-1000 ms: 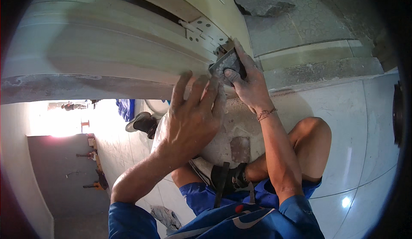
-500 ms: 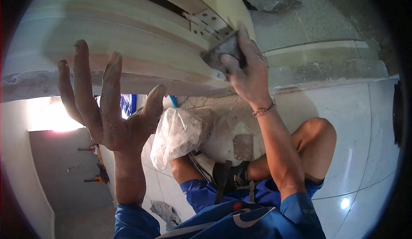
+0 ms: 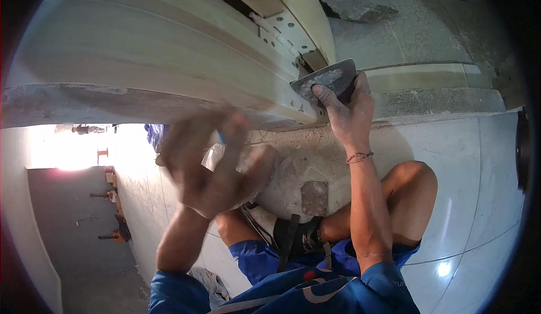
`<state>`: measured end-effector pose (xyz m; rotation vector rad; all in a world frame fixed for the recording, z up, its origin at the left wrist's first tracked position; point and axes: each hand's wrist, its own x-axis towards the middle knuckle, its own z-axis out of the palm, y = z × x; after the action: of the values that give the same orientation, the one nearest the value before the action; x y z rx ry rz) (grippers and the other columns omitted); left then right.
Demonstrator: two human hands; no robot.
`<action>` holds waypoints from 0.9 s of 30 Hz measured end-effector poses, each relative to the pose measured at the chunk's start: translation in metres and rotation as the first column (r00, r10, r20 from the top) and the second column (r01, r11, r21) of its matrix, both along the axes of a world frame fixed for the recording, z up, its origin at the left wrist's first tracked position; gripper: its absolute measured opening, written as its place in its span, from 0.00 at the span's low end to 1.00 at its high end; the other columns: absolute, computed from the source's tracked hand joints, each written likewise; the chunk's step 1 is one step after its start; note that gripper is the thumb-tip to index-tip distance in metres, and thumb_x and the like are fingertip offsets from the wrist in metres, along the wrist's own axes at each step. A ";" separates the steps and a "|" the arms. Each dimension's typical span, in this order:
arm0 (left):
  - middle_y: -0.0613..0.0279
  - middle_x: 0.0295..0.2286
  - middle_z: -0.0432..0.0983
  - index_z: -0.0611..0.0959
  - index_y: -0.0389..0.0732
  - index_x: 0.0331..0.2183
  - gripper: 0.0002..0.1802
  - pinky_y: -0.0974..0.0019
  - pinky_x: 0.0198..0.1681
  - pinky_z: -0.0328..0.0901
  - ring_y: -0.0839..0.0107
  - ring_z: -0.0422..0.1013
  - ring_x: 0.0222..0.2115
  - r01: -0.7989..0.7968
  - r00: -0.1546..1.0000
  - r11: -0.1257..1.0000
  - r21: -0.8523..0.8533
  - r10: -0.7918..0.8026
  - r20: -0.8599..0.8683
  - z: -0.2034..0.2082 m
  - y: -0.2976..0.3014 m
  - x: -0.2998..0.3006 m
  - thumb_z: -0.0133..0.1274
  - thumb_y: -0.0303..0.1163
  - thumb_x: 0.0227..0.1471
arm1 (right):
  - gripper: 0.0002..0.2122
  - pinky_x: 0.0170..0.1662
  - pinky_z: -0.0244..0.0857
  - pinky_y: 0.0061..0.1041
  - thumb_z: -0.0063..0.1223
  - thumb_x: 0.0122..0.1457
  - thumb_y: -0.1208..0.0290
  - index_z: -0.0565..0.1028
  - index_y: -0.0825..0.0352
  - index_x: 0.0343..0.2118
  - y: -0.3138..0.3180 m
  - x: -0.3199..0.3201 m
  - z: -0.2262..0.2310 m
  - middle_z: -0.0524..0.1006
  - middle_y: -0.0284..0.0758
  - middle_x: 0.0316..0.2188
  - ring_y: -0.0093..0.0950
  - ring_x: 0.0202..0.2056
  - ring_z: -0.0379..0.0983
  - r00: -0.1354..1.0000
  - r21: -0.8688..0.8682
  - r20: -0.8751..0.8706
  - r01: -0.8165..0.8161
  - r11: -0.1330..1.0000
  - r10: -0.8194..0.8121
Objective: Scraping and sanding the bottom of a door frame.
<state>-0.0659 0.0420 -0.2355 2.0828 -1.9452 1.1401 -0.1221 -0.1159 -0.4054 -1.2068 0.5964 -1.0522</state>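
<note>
More hinge point(image 3: 283, 39) visible beside plate point(image 3: 333, 76)

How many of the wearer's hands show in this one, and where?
2. The left hand is motion-blurred, left of centre; the right hand grips a flat grey plate just below the metal hinge in the picture. Neither is hidden.

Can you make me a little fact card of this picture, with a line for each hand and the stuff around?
Right hand: the right hand grips a dark flat plate, thumb on top
Left hand: the left hand is blurred, fingers apart, nothing seen in it
Near the plate: a metal hinge with screws, by a pale panel
On the wrist: a thin bracelet, right arm
Floor: a small square piece on a dusty patch
Can't tell: whether the plate touches the panel
</note>
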 end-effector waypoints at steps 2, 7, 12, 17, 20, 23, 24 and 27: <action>0.54 0.39 0.74 0.76 0.40 0.44 0.23 0.62 0.37 0.70 0.60 0.73 0.34 0.126 0.924 0.986 0.105 -0.078 -0.375 -0.019 0.002 -0.015 0.60 0.30 0.42 | 0.18 0.33 0.65 0.19 0.66 0.47 0.67 0.68 0.70 0.31 -0.005 -0.006 0.018 0.76 0.33 0.28 0.19 0.29 0.69 0.991 -0.056 -0.113 -0.079 0.995 0.072; 0.50 0.41 0.74 0.72 0.30 0.47 0.25 0.66 0.42 0.67 0.60 0.72 0.39 -0.100 0.184 0.987 0.130 0.147 -0.972 -0.076 -0.022 -0.046 0.57 0.30 0.47 | 0.20 0.27 0.67 0.29 0.67 0.43 0.62 0.66 0.69 0.27 -0.005 -0.012 0.032 0.75 0.42 0.22 0.35 0.23 0.74 0.976 -0.200 -0.208 0.024 0.980 -0.066; 0.56 0.39 0.73 0.72 0.30 0.47 0.21 0.70 0.45 0.65 0.70 0.70 0.40 -0.344 -0.272 0.930 -0.130 -0.231 -0.934 -0.117 -0.062 -0.049 0.49 0.35 0.56 | 0.20 0.26 0.66 0.31 0.67 0.42 0.63 0.65 0.69 0.25 -0.009 -0.011 0.020 0.74 0.44 0.21 0.41 0.23 0.74 0.985 -0.168 -0.151 0.060 0.984 -0.086; 0.65 0.34 0.73 0.75 0.34 0.41 0.15 0.74 0.38 0.63 0.80 0.67 0.34 -0.587 -0.467 0.779 -0.221 -0.549 -0.693 -0.124 -0.090 -0.054 0.47 0.37 0.59 | 0.19 0.28 0.67 0.32 0.67 0.41 0.65 0.66 0.70 0.25 -0.022 -0.013 0.033 0.75 0.46 0.23 0.41 0.25 0.74 0.964 -0.162 -0.265 -0.053 0.985 0.008; 0.65 0.34 0.72 0.75 0.30 0.43 0.17 0.76 0.36 0.64 0.80 0.66 0.33 -0.645 -0.344 0.719 -0.257 -0.574 -0.743 -0.131 -0.099 -0.057 0.46 0.35 0.59 | 0.19 0.28 0.67 0.32 0.67 0.41 0.65 0.67 0.71 0.26 -0.025 -0.014 0.037 0.75 0.47 0.22 0.40 0.24 0.74 0.954 -0.177 -0.300 -0.073 0.981 0.017; 0.65 0.33 0.73 0.76 0.30 0.41 0.16 0.76 0.35 0.64 0.81 0.66 0.32 -0.706 -0.255 0.638 -0.309 -0.635 -0.729 -0.134 -0.110 -0.058 0.47 0.35 0.59 | 0.19 0.28 0.67 0.32 0.67 0.42 0.65 0.67 0.71 0.26 -0.028 -0.009 0.031 0.75 0.46 0.22 0.39 0.24 0.75 0.964 -0.191 -0.259 -0.111 0.975 0.059; 0.65 0.33 0.73 0.76 0.30 0.41 0.16 0.76 0.35 0.64 0.81 0.66 0.32 -0.711 -0.253 0.630 -0.311 -0.643 -0.723 -0.136 -0.111 -0.058 0.47 0.35 0.59 | 0.19 0.28 0.67 0.32 0.67 0.42 0.65 0.67 0.71 0.26 -0.028 -0.007 0.028 0.75 0.46 0.22 0.39 0.24 0.75 0.963 -0.198 -0.263 -0.119 0.973 0.064; 0.65 0.34 0.73 0.76 0.30 0.41 0.17 0.76 0.37 0.64 0.80 0.66 0.33 -0.729 -0.277 0.618 -0.295 -0.660 -0.698 -0.141 -0.113 -0.057 0.46 0.36 0.59 | 0.19 0.27 0.67 0.31 0.66 0.42 0.66 0.66 0.71 0.27 -0.027 -0.008 0.027 0.75 0.46 0.22 0.38 0.24 0.75 0.966 -0.181 -0.247 -0.128 0.975 0.081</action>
<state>-0.1226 -0.0712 -0.3760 1.2609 -0.0956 -0.2364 -0.1298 -0.1430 -0.3788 -1.5366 0.6166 -0.8974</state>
